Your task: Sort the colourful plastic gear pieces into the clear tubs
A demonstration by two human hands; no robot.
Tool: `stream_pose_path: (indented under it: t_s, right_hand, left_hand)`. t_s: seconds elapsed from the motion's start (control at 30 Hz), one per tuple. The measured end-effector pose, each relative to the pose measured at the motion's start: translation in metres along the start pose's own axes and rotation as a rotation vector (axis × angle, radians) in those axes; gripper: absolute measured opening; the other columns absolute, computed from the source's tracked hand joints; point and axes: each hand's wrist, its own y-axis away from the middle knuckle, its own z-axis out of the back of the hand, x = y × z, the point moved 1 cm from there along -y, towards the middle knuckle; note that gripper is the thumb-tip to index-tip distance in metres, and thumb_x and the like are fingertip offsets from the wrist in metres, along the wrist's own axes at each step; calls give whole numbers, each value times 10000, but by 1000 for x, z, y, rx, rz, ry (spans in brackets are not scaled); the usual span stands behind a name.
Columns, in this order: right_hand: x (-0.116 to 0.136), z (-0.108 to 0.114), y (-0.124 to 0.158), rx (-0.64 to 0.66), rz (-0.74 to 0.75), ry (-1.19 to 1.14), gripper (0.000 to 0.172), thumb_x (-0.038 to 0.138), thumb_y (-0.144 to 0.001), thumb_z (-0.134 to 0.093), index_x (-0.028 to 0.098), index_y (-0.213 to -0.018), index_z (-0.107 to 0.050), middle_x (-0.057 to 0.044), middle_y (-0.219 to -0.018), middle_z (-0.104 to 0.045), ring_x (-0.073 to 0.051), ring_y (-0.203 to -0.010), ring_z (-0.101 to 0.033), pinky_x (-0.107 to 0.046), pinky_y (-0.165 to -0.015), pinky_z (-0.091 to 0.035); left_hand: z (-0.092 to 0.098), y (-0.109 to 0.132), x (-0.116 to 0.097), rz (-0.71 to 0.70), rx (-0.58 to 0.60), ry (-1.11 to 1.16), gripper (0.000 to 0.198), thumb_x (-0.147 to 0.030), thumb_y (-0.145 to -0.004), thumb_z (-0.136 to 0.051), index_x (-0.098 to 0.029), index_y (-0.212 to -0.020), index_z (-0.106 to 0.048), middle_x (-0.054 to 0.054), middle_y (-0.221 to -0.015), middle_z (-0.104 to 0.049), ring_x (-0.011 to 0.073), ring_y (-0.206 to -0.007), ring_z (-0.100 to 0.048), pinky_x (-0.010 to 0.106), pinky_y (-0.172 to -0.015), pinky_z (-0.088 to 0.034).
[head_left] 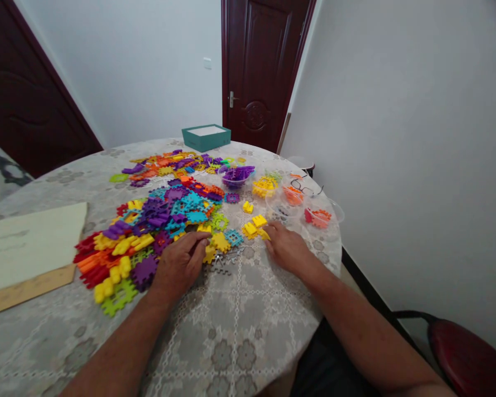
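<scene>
Looking from the left, we see a pale sheet (pixel 37 240) on the table (pixel 231 325), then a big pile of bright pieces (pixel 151 215). Our left hand (pixel 182 262) curls at the pile's edge; we cannot tell if it grips anything. Next, yellow blocks (pixel 249 227) lie on the table, and our right hand (pixel 288 248) pinches a yellow piece (pixel 264 235) just beside them. Farther right, a clear bowl (pixel 307 216) holds pinkish-red pieces (pixel 321 218).

This looks like a room in a home: a floral tablecloth (pixel 273 325), a carved wooden door (pixel 258 60), a light switch (pixel 207 63) on a pale wall (pixel 157 71).
</scene>
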Motion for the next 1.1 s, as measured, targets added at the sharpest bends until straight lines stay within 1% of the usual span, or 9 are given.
stream_pose_path:
  t_s: [0.07,0.17,0.3,0.43,0.67,0.8,0.93,1.03,1.1]
  right_hand:
    - [3,-12,-2,65,-69,58,393,263,-995,-489,185,-1372,-568,-205,-1466,-542,-264,-962,-697,-360,-766,-535]
    - [3,-19,-6,108,-112,57,392,290,-996,-485,163,-1357,-568,-220,-1380,-583,-277,-969,-695,-359,-768,-533]
    - [1,-13,-7,134,-50,-19,449,416,-967,-555,143,-1321,-593,-188,-1260,-623,-284,-1059,-666,-352,-870,-516]
    - [2,-9,-6,158,-53,21,427,488,-979,-529,120,-1151,-662,-196,-1182,-646,-277,-1003,-661,-355,-882,-493]
    - [-4,-5,-5,170,133,-50,321,403,-933,-643,131,-1101,-662,-170,-1130,-664,-266,-995,-633,-353,-878,-475]
    - [7,3,-9,67,241,-302,262,356,-916,-688,158,-1086,-660,-80,-971,-660,-199,-859,-615,-318,-797,-469]
    - [48,8,-14,-103,367,-559,329,369,-919,-703,190,-1184,-628,-46,-979,-621,-149,-762,-578,-293,-719,-472]
    - [78,5,-22,-191,500,-618,401,357,-918,-708,209,-1275,-601,-92,-1123,-616,-192,-929,-606,-328,-810,-519]
    - [84,0,-30,-203,531,-603,404,333,-944,-671,215,-1320,-586,-112,-1212,-615,-221,-1077,-607,-351,-901,-532]
  left_hand:
    - [1,0,-1,2,1,0,319,-378,-992,-497,-207,-1113,-737,56,-1047,-781,219,-938,-732,329,-934,-549]
    - [2,1,-2,-17,-2,2,312,-364,-1000,-491,-199,-1106,-733,58,-1034,-779,216,-937,-732,332,-933,-547]
    - [1,2,-1,-66,-19,14,286,-359,-1003,-518,-192,-1108,-725,57,-1010,-774,208,-908,-732,328,-896,-550]
    - [-2,3,-1,-100,-7,22,264,-353,-1010,-531,-199,-1117,-716,49,-979,-772,197,-862,-729,315,-840,-549]
    - [-2,4,-2,-119,-9,47,248,-327,-1007,-533,-205,-1112,-720,64,-1032,-773,196,-893,-723,312,-834,-543]
    - [-1,5,-10,35,71,186,313,-371,-979,-574,-199,-1207,-701,78,-1022,-777,208,-863,-736,318,-786,-571]
    - [-5,5,-14,273,270,582,505,-459,-956,-600,-198,-1389,-596,91,-1058,-766,217,-799,-751,295,-609,-591]
    - [-6,4,-11,346,342,755,511,-460,-949,-602,-205,-1392,-598,65,-964,-758,203,-731,-742,289,-581,-602]
    - [-5,3,-9,400,322,800,458,-418,-948,-599,-199,-1349,-614,60,-953,-751,186,-700,-737,287,-590,-613]
